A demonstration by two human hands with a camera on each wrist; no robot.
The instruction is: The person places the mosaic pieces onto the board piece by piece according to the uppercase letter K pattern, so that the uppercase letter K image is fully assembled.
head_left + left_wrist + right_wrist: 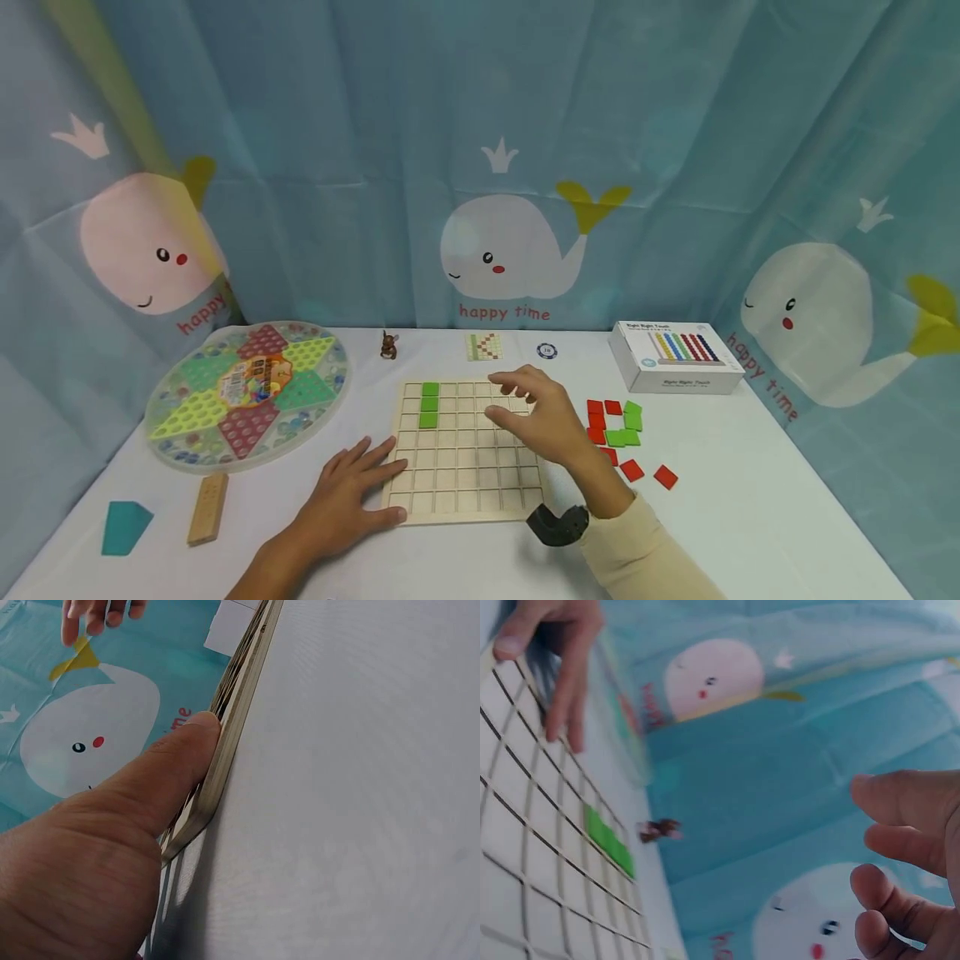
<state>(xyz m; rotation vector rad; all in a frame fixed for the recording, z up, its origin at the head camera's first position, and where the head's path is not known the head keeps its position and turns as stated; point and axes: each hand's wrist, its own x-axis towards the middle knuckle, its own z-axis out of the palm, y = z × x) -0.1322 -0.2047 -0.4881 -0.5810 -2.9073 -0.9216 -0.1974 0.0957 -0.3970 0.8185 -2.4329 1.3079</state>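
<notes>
Board: a pale wooden grid board [465, 454], square, divided by thin raised strips into many small square cells; it lies flat near the middle of the white desk [750, 517], just in front of the person.
Filled cells: three green tiles [429, 404] sit in a column near the board's far left corner; the other cells in view show bare wood.
Left hand: the left hand [352, 496] lies flat on the desk at the board's near left corner, fingers straight and spread onto the edge cells; the left wrist view shows the thumb [172, 769] pressed against the board's thin side edge. Grip released, holding nothing.
Right hand: the right hand [536, 412] hovers over the board's far right cells, fingers loosely bent and apart, nothing between them. Grip released.
Loose tiles: a small heap of red and green tiles [618, 429] lies on the desk just right of the board, a few red ones scattered nearer the person.
Elsewhere: a round Chinese checkers board [247, 392] at far left, a white box [675, 357] at far right, a wooden block [207, 508] and a teal shape [123, 525] at near left.
</notes>
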